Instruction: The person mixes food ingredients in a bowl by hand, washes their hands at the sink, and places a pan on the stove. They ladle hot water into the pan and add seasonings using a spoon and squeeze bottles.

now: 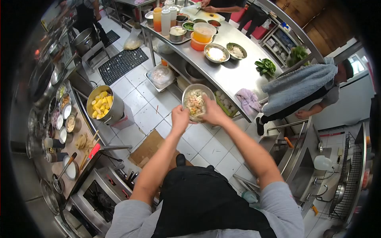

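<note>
- A cook's left hand (180, 118) clamps the near left rim of a metal mixing bowl (183, 96), the grip closed on its edge.
- The right hand (212, 112), blurred, reaches over the bowl's right side; whether its grip is apart or together cannot be told.
- Inside the bowl, held above the tiled floor (137, 97) just beside the near edge of a steel surface (248, 69), sits a pale food mixture (195, 102) flecked with orange.
- On that surface, a bowl of white food (216, 53) stands beside a smaller bowl (237, 51), with leafy greens (265, 67) to their right and a lilac cloth (248, 100) draped at the near edge.
- Stacked plastic containers (202, 33) with orange contents stand beyond the bowls, near a tray of squeeze bottles (165, 22) and metal tubs (177, 34).
- To the left, a large pot (117, 109) holds yellow chunks (102, 104); flattened cardboard (147, 150) lies on the floor in front of the cook.
- At right, a co-worker (332, 85) stands with a blue-gray towel (297, 82) over the shoulder; across the surface, another person's hands (208, 7) work at a cutting board (194, 12).
</note>
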Motion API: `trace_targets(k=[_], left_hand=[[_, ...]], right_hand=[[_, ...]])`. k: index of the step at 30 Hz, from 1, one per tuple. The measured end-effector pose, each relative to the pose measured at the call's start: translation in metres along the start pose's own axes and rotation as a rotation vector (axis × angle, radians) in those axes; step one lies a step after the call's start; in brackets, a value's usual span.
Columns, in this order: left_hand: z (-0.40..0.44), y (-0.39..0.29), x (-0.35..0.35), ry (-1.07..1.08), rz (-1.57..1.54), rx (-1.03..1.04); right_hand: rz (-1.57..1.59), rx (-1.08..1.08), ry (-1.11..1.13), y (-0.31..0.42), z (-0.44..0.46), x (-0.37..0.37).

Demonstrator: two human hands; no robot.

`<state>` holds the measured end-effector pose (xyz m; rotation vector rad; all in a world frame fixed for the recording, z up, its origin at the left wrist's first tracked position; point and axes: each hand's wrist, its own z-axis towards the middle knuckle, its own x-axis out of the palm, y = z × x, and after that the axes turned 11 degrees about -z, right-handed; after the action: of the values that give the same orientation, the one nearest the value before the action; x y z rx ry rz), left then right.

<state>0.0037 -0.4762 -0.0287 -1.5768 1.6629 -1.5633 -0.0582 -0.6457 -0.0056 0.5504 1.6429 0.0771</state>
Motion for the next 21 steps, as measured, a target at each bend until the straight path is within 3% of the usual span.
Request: trace_targets(k=[1, 3, 6, 7, 9, 13, 15, 17, 19, 21], left_hand=[[-0.003, 0.006, 0.008, -0.007, 0.071, 0.057], [0.0, 0.034, 0.013, -0.055, -0.097, 0.041], [-0.005, 0.02, 0.009, -0.093, -0.243, -0.084], [-0.002, 0.013, 0.004, -0.064, -0.251, -0.108], [0.006, -0.002, -0.005, -0.003, -0.262, -0.146], [0.011, -0.011, 0.002, 0.158, -0.155, -0.205], [0.013, -0.012, 0.004, 0.165, -0.127, -0.219], [0.015, -0.007, -0.002, 0.162, -0.117, -0.24], [0.014, -0.01, -0.002, 0.133, -0.136, -0.241], [0.016, -0.013, -0.004, 0.116, -0.143, -0.237]], right_hand=[[0.1, 0.038, -0.062, 0.003, 0.006, 0.02], [0.521, 0.226, -0.012, 0.007, 0.02, 0.024], [0.461, -0.098, -0.142, -0.009, 0.025, 0.018], [0.202, -0.283, -0.206, -0.015, 0.013, 0.003], [0.053, -0.335, 0.141, -0.017, 0.008, -0.043], [0.076, -0.326, -0.107, -0.003, 0.018, -0.023], [0.002, -0.403, 0.029, -0.001, 0.03, -0.005], [-0.25, -0.289, 0.092, 0.0, 0.027, -0.015], [-0.126, -0.314, -0.072, -0.006, 0.023, -0.032], [-0.084, -0.388, 0.027, -0.007, 0.016, -0.051]])
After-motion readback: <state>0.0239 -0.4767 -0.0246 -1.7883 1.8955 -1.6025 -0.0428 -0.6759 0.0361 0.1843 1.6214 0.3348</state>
